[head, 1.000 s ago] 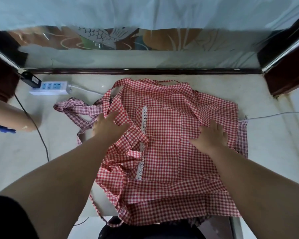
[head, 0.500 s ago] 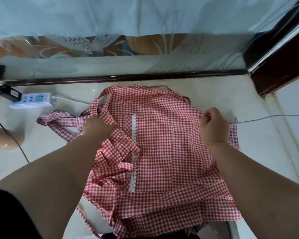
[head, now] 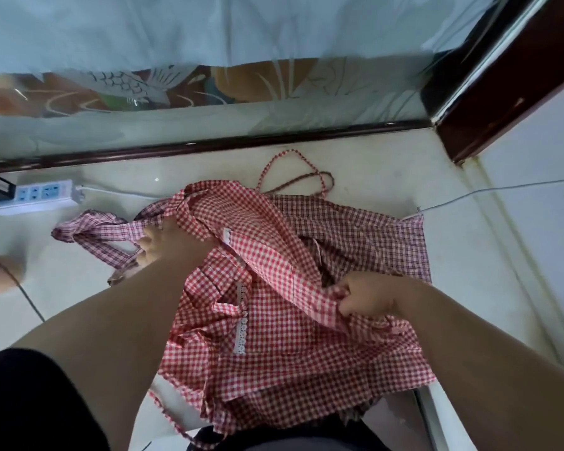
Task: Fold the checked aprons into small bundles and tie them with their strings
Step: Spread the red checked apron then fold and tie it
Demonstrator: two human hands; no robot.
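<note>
Checked apron (head: 274, 346) lies spread on the pale floor (head: 388, 177), just in front of the person; half a second ago the right hand (head: 368, 296) was fisted at the apron's far right edge; it now sits nearer the middle, fingers pinched tight on that edge, with a raised fold running diagonally from it across the cloth. This uncovers a darker checked layer (head: 372, 236) on the right, and a thin string loop (head: 293, 172) at the far side. The left hand (head: 163, 244) has stayed at the left edge, fingers curled round the cloth where the waist ties (head: 98, 231) trail off. The power strip (head: 35, 194) has not moved.

Cannot tell whether the darker layer is this apron's underside or a second one; left fingertips partly buried in fabric; near hem cut off by the person's dark clothing; lace trim (head: 241, 327) partly hidden by folds.
</note>
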